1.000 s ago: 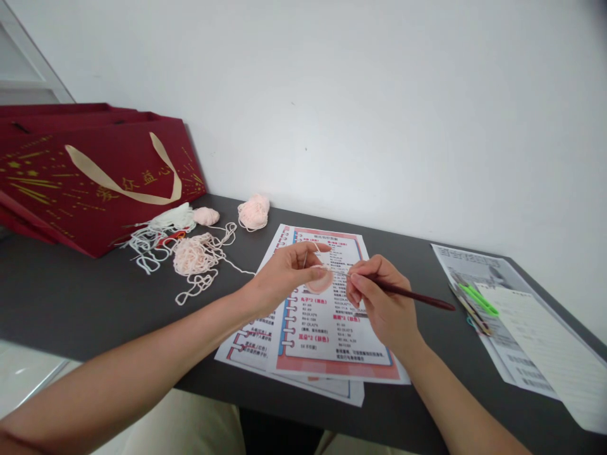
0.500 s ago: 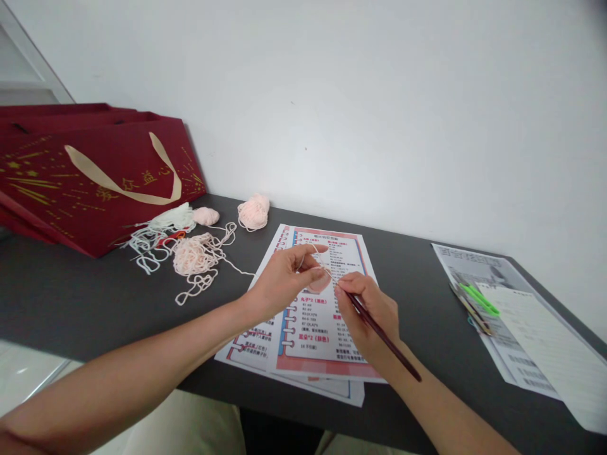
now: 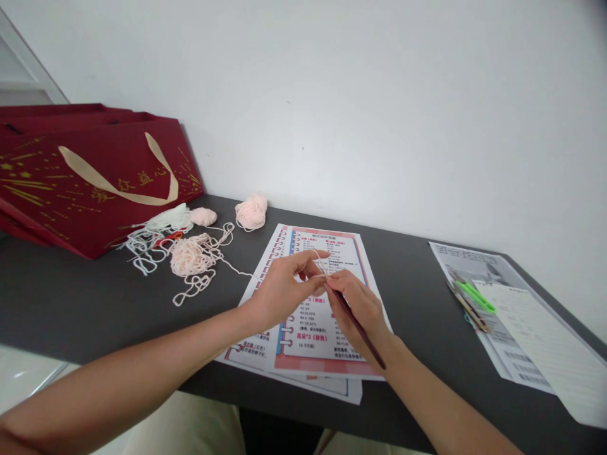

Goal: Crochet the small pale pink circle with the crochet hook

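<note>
My left hand (image 3: 284, 281) is closed on a strand of pale pink yarn, which loops over its raised index finger. In my right hand (image 3: 358, 306) is a crochet hook with a dark reddish-brown handle (image 3: 359, 330), gripped like a pen and slanting down toward the wrist. The hook's tip meets the yarn between the two hands, whose fingertips nearly touch; the fingers hide the stitches. From the left hand the strand runs left to a loose tangle of pale pink yarn (image 3: 192, 256). Both hands hover over a printed pattern sheet (image 3: 327, 361).
A pink yarn ball (image 3: 251, 212), a smaller ball (image 3: 203, 217) and white yarn (image 3: 168, 218) lie toward the back left. Dark red gift bags (image 3: 95, 183) stand behind them. On the right, bright green snips (image 3: 475, 297) and slim tools (image 3: 469, 309) rest on papers (image 3: 550, 341).
My right hand has moved left, up against the left fingertips, bringing the hook with it. The hook's handle end has shifted left and up. The view has moved slightly.
</note>
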Demonstrator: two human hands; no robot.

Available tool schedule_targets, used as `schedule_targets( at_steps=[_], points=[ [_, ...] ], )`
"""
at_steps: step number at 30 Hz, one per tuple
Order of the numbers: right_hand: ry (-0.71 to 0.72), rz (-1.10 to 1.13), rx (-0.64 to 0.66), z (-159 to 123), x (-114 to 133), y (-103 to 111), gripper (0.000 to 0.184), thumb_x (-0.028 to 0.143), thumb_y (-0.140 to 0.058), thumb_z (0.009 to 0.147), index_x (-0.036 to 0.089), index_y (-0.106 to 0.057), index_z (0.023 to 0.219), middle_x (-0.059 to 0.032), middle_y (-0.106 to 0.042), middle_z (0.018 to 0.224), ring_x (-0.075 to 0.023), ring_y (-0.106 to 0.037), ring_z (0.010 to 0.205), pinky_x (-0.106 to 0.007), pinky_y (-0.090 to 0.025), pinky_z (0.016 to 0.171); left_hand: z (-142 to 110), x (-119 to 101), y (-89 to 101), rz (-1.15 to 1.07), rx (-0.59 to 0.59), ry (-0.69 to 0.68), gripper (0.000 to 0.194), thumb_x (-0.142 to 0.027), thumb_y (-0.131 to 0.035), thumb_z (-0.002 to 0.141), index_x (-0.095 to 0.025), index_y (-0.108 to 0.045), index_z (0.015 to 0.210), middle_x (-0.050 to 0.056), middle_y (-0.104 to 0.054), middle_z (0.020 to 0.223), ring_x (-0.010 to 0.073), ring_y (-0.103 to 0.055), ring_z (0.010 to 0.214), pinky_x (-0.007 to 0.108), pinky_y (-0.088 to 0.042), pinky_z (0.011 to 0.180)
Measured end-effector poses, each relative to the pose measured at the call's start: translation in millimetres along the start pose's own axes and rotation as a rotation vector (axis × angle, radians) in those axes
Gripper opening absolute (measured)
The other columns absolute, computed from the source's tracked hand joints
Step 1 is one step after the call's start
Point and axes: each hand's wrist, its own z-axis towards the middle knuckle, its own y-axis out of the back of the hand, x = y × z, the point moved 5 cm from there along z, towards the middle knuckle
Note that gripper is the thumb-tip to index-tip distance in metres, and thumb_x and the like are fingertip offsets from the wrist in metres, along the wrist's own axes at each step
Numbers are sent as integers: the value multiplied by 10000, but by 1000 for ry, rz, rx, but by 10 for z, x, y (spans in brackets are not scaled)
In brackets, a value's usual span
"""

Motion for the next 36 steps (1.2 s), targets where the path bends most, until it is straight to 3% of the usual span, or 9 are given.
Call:
schedule_targets(
  at_steps=[4, 9, 13, 19, 21, 25, 27, 33, 36],
  points=[
    [175, -11, 89, 17, -52, 50, 207, 71, -464, 865, 242, -515, 971, -54, -598, 879, -170, -575, 760, -292, -484, 622, 49, 116, -49, -429, 162, 232, 434, -190, -720, 712, -154, -602, 1129, -32, -635, 639, 118, -598, 604, 283, -446, 683],
    [286, -224, 30, 24, 47, 43, 197, 61, -468, 859, 233, -519, 939, -56, -608, 834, -175, -540, 701, -304, -459, 595, 35, 173, -82, -619, 195, 370, 368, -150, -731, 686, -124, -633, 1040, -11, -646, 655, 103, -595, 621, 270, -444, 700],
    [212, -410, 19, 35, 146, -35, 158, 62, -443, 872, 212, -492, 862, -59, -585, 750, -196, -528, 677, -322, -451, 588, 53, 157, -36, -462, 82, 246, 370, -190, -700, 726, -128, -614, 1081, -39, -604, 613, 94, -554, 573, 264, -432, 661],
    [165, -246, -16, -10, 192, 13, 201, 29, -469, 843, 228, -474, 874, -33, -571, 770, -175, -545, 699, -300, -462, 611, 79, 28, 112, -13, -84, -10, 379, -250, -653, 767, -173, -614, 1136, -13, -621, 730, 126, -537, 660, 277, -405, 666],
    [45, -126, -94, -11, 149, 71, 191, 49, -501, 842, 235, -486, 880, -19, -584, 779, -158, -558, 685, -284, -460, 607, 66, -32, 136, 117, -100, -61, 302, -245, -641, 776, -190, -644, 1073, 3, -644, 765, 147, -556, 707, 281, -396, 673],
    [-405, 211, -225, -32, -51, 120, 130, 150, -526, 869, 241, -493, 782, 39, -524, 614, -117, -499, 509, -249, -403, 484, 35, -122, 135, 243, -85, -118, 80, -255, -617, 805, -196, -659, 840, 16, -652, 760, 191, -596, 852, 293, -400, 738],
    [-503, 310, -234, -41, -95, 112, 156, 170, -512, 882, 243, -481, 748, 55, -481, 557, -115, -475, 468, -246, -394, 461, 27, -140, 133, 258, -85, -132, 67, -252, -604, 817, -196, -634, 797, 19, -661, 798, 187, -597, 858, 297, -404, 766],
    [-19, -2, -138, -1, 115, 137, 213, 62, -569, 805, 262, -534, 871, -11, -634, 803, -168, -614, 710, -294, -484, 642, 19, -153, 137, 307, -99, -162, 86, -210, -579, 824, -197, -562, 740, 40, -681, 987, 175, -592, 841, 295, -405, 766],
    [-85, 47, -163, -14, 86, 147, 204, 64, -570, 808, 257, -536, 863, -3, -629, 781, -152, -596, 672, -282, -471, 618, 10, -168, 129, 301, -88, -172, 85, -189, -564, 827, -196, -549, 743, 47, -670, 1083, 170, -593, 843, 291, -402, 762]
  ],
)
